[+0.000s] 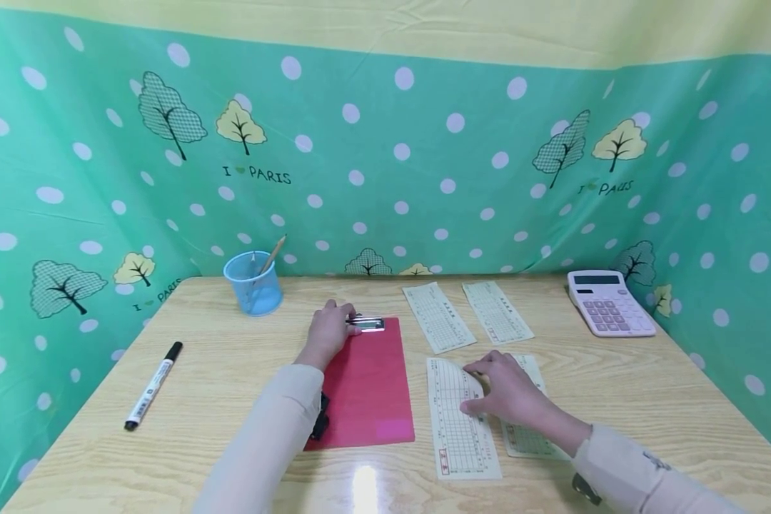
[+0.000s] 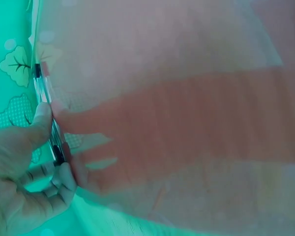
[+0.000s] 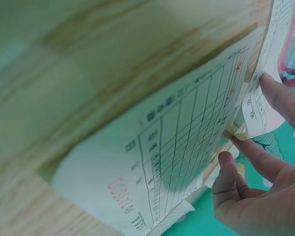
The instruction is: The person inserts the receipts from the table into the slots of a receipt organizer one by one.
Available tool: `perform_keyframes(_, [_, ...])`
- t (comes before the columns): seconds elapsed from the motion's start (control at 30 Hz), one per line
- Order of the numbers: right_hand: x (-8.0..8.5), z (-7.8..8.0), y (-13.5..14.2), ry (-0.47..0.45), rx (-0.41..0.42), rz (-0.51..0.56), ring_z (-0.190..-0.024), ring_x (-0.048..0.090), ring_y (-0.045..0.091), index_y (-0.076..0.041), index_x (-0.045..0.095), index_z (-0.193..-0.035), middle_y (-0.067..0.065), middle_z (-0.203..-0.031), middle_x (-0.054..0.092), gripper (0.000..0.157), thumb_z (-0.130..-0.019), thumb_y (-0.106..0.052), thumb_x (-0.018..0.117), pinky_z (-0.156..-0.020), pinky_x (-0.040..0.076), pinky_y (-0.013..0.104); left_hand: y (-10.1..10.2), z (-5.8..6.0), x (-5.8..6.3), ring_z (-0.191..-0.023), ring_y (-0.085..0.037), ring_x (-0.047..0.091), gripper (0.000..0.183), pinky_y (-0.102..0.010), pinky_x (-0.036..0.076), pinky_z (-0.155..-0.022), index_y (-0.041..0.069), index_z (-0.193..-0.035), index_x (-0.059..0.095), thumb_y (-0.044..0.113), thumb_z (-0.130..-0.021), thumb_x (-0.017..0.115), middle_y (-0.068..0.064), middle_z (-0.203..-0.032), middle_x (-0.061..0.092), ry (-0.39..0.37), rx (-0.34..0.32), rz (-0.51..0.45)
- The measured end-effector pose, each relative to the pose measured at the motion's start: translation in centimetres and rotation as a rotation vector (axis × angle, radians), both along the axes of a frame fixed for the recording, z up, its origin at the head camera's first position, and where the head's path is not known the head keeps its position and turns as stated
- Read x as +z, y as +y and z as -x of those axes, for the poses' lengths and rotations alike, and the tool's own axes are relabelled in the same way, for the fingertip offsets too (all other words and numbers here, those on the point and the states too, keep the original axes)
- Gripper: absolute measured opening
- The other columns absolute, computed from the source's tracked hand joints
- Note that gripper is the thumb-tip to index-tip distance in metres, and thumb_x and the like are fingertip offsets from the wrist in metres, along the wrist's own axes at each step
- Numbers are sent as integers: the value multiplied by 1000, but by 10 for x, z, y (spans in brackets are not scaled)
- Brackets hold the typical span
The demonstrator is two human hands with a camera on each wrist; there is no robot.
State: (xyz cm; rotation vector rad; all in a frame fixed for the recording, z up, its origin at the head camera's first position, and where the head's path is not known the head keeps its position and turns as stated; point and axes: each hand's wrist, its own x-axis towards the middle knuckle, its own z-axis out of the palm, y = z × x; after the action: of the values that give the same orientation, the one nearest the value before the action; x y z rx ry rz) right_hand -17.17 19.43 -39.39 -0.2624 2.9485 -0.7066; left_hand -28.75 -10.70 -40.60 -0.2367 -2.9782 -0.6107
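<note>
A red clipboard (image 1: 368, 389) lies flat on the wooden table (image 1: 231, 400). My left hand (image 1: 329, 332) pinches its metal clip (image 1: 368, 323) at the top edge. The left wrist view shows the thumb and curled fingers (image 2: 44, 123) squeezing the clip (image 2: 53, 135). My right hand (image 1: 504, 391) pinches the upper end of a printed paper slip (image 1: 457, 428), which curls up off the table. In the right wrist view that slip (image 3: 187, 157) bends up against my right hand's fingertips (image 3: 278, 96). A second slip (image 1: 525, 437) lies partly under the right wrist.
Two more slips (image 1: 438, 316) (image 1: 496, 311) lie side by side behind my right hand. A pink calculator (image 1: 609, 303) sits at the back right. A blue cup (image 1: 253, 285) holding a pencil stands at the back left, and a black-capped marker (image 1: 153, 385) lies at the left.
</note>
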Motion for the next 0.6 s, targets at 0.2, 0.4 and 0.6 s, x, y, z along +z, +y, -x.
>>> perform_keyframes(0.2, [1, 0, 0, -1, 1, 0, -103, 53, 25, -6, 68, -129, 6, -112, 58, 69, -71, -31, 93, -83, 48, 43, -1, -1, 2, -84, -36, 61, 24, -47, 53, -83, 6, -108, 72, 20, -90, 77, -15, -96, 57, 27, -54, 36])
perform_keyframes(0.4, [2, 1, -1, -2, 7, -8, -101, 53, 25, -6, 68, -129, 5, -111, 58, 69, -70, -31, 93, -82, 48, 42, -2, -2, 4, -82, -34, 63, 19, -45, 54, -80, 6, -106, 71, 20, -93, 74, -13, -94, 58, 30, -89, 60])
perform_keyframes(0.6, [3, 1, -1, -1, 7, -5, -93, 51, 21, -6, 68, -128, 3, -105, 57, 69, -69, -30, 94, -76, 45, 37, -1, -3, 5, -77, -30, 58, 15, -42, 52, -74, 7, -100, 68, 21, -95, 71, -11, -90, 56, 9, -97, 67])
